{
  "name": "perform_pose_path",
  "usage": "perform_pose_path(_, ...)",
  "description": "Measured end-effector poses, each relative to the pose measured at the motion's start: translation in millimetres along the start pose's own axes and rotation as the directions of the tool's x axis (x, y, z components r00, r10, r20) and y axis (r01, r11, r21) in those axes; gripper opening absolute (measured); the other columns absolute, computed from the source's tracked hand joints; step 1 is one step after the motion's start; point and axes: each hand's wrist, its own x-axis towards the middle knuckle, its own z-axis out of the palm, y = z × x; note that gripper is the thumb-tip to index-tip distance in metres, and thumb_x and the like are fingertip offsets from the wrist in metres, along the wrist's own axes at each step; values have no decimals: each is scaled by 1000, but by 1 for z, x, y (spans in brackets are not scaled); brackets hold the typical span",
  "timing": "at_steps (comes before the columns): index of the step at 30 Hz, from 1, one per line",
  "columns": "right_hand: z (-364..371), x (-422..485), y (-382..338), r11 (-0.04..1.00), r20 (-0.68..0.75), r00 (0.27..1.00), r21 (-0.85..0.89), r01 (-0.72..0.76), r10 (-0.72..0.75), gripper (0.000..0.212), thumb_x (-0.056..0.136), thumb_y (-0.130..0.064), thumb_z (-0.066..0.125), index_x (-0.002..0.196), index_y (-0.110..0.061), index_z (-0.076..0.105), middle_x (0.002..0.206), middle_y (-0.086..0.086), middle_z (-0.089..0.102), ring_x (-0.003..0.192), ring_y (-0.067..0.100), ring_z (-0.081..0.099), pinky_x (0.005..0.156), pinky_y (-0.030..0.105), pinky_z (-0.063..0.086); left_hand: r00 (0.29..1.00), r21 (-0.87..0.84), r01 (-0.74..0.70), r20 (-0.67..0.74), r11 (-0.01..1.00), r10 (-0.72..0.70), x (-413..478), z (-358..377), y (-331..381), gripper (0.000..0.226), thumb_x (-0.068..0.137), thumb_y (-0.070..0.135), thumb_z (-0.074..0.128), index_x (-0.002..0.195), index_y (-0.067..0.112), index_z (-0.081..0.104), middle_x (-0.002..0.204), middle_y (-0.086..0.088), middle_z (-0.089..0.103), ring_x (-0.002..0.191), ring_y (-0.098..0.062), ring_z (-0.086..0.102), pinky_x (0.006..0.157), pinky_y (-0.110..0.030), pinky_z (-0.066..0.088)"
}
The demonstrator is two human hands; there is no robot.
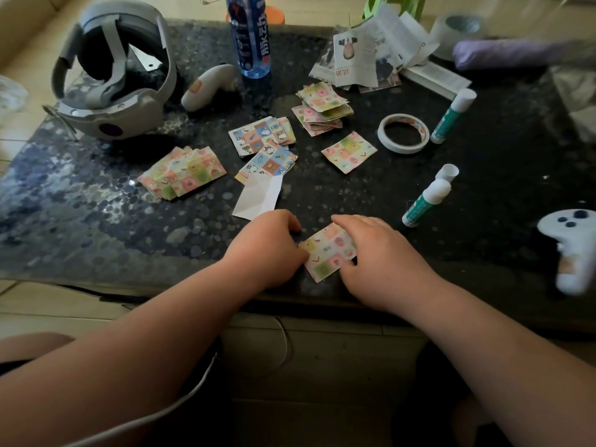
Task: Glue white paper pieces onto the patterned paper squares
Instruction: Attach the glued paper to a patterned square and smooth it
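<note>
Near table (129, 221) edge: patterned square (327, 254) lies flat btw hands, left hand (267, 245) fingers curled at its left corner (grip unclear), right hand (383, 256) fingers flat on top; best press evenly outward, w/o sliding.

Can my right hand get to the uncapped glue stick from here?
Probably yes. The right hand rests on the patterned square, and the uncapped glue stick lies just beyond it to the right, with only bare table between them.
</note>
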Motion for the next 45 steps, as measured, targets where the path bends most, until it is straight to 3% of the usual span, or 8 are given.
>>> perform_pose_path(5,1,2,2,1000,-12,1000,-11,10,-11,67,96,-24,62,157,-29,34,158,-9,39,148,13,29,122,38,29,1000,-1,-15,8,1000,15,-1,-2,0,17,87,27,75,73,30,67,79,12,69,73,-6,64,62,-26,52)
perform_pose_path(13,-1,3,1,996,-40,999,88,-25,28,68,92,-20,64,154,-31,38,151,-9,43,143,14,33,116,33,35,995,-79,-97,-25,992,95,-8,-2,0,4,89,28,74,87,30,70,82,14,66,73,-1,60,58,-17,44)
perform_pose_path(17,-4,1,-1,984,-118,990,169,-62,83,64,90,-23,69,148,-36,44,118,-6,56,113,15,56,95,34,52,987,-101,-157,-45,982,153,-11,-5,1,9,92,28,71,100,31,71,83,17,64,74,3,58,58,-8,37)
perform_pose_path(22,-9,0,-3,887,68,991,440,-137,119,78,90,-13,66,152,-46,34,78,0,74,67,11,71,62,22,57,988,-110,-151,-62,982,145,-15,-13,4,6,94,28,68,98,29,74,86,16,66,77,1,60,59,-9,40)
perform_pose_path(32,-13,4,-8,320,81,979,937,-138,184,34,92,12,47,112,-5,69,103,25,73,92,34,75,66,40,64,897,-234,-393,-309,889,315,-32,-20,9,9,83,28,83,82,32,75,75,15,69,68,-2,63,62,-18,51)
perform_pose_path(37,-16,3,-7,156,49,979,984,-80,197,22,95,9,50,92,3,71,96,27,73,81,32,75,64,39,63,720,-86,-645,-399,759,567,-34,-16,4,14,77,15,87,76,22,75,87,13,72,86,-3,65,77,-12,50)
perform_pose_path(42,-12,3,-8,324,-93,967,946,12,237,19,92,9,65,86,-8,72,81,15,73,67,19,73,57,26,59,662,-94,-720,-388,687,641,-36,-12,0,20,77,20,88,70,16,71,87,8,68,83,-6,64,74,-14,48)
perform_pose_path(45,-15,3,-7,398,-138,962,917,34,237,23,91,9,67,82,-13,69,79,12,72,67,19,74,56,26,58,749,-221,-614,-466,758,471,-36,-16,3,29,81,31,84,66,17,64,80,6,67,73,-11,64,64,-23,51)
